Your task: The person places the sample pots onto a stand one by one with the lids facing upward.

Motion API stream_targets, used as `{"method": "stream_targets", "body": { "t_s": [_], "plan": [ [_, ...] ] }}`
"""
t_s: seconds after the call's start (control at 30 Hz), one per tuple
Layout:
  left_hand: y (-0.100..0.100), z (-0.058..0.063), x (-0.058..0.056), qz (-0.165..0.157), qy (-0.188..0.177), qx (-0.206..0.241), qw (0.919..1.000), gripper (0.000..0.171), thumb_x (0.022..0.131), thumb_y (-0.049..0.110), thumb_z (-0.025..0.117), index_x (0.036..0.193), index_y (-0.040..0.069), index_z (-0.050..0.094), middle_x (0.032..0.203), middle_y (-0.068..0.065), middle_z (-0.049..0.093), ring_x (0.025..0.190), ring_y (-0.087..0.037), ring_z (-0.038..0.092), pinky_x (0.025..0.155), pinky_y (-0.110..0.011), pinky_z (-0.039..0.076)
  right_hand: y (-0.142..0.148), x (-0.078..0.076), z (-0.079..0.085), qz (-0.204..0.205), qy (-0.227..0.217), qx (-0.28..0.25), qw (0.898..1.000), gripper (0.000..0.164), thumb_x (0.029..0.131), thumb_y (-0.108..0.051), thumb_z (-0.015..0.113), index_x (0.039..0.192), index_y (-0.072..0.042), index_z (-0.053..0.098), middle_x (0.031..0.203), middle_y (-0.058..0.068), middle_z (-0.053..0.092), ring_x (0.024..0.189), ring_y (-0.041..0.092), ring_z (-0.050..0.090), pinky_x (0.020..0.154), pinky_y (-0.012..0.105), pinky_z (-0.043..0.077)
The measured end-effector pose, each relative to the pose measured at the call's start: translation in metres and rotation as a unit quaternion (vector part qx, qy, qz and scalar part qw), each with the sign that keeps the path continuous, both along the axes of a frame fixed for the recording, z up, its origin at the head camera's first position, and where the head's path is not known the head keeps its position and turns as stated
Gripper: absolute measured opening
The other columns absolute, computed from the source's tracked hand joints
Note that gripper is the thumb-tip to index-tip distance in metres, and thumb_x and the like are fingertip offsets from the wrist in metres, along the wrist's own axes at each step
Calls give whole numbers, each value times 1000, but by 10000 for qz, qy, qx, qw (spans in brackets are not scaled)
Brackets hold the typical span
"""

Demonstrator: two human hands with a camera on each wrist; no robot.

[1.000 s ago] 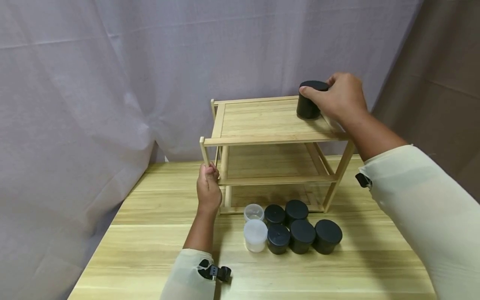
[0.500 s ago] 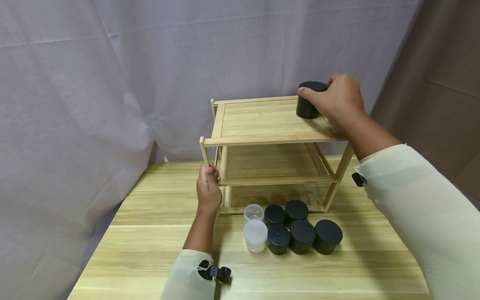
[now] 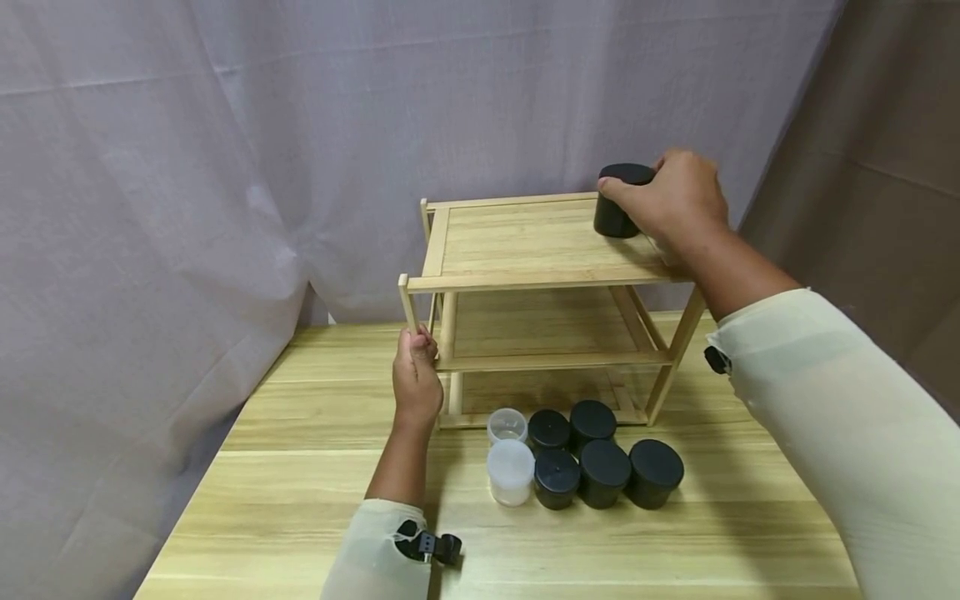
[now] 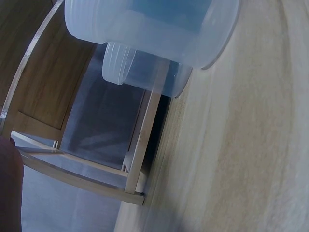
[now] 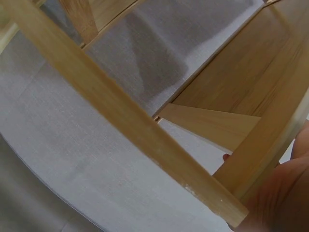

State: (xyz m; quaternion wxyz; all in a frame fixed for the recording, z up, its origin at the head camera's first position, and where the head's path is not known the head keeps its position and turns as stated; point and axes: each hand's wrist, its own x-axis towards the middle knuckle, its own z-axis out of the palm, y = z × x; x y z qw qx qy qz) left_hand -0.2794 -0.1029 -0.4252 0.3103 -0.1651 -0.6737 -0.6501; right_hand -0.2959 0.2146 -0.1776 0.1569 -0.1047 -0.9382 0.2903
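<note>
A three-tier wooden shelf rack [image 3: 517, 242] stands on the wooden table. At the right end of its top board, my right hand [image 3: 678, 196] grips a black lidded jar [image 3: 617, 215] around its upper side, thumb in front. The jar is upright, its base at the board. My left hand [image 3: 417, 379] holds the rack's front left post. In the left wrist view only part of a finger [image 4: 9, 183] shows beside the post. The right wrist view catches part of my hand [image 5: 277, 193] at the top board's edge, with the jar hidden.
Several black lidded jars [image 3: 605, 472] stand in two rows before the rack. At their left are a translucent lidded jar [image 3: 512, 473] and a clear cup [image 3: 507, 424]. A grey curtain [image 3: 360, 108] hangs behind the table [image 3: 300, 500].
My right hand and forearm have shifted very slightly left and down with the black jar over the top board. The left hand keeps its hold on the post.
</note>
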Motion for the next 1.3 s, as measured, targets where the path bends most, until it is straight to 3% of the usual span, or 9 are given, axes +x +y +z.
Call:
{"method": "stream_targets", "body": {
  "t_s": [0.3,0.5,0.7,0.8,1.1,1.3],
  "plan": [
    [1,1,0,6,94,36,9999,82,104,67,29,108,-12,49,81,1,41,73,-8,40,66,-19,36,6,1,0,-92,35,202,9997,119,84,-92,58,148,9,52,141,30,56,113,43,61,86,54,55],
    [0,-1,-1,-20,16,64,10000,81,104,66,29,108,-13,49,81,1,40,72,-8,39,65,-19,35,9,8,1,25,79,-54,10000,134,82,-95,58,163,8,33,157,35,49,134,51,57,105,64,52],
    [0,-1,-1,-6,-20,99,9999,86,103,68,30,111,-16,48,81,1,39,72,-7,38,65,-19,34,6,14,-1,86,251,-437,9987,148,81,-96,59,173,-3,-10,176,34,20,160,55,32,127,69,35],
    [0,-1,0,-22,-32,98,9999,89,102,70,30,112,-17,48,81,1,40,73,-7,39,66,-19,34,4,17,-3,91,336,-522,9980,148,82,-94,59,172,-6,-19,179,32,11,164,53,25,130,69,30],
    [-1,0,0,-19,-70,113,9999,89,102,69,31,114,-17,48,82,0,41,74,-8,40,67,-19,36,-6,28,-7,-126,377,-156,9991,148,81,-96,57,172,-9,-20,174,36,24,153,59,40,123,71,38],
    [-1,1,2,-54,-104,175,9998,87,103,67,31,114,-18,48,82,-1,41,73,-8,40,66,-19,36,-14,41,-10,-14,421,123,9990,145,84,-92,59,172,-9,-20,171,39,29,144,63,48,112,74,45]
  ]
}}
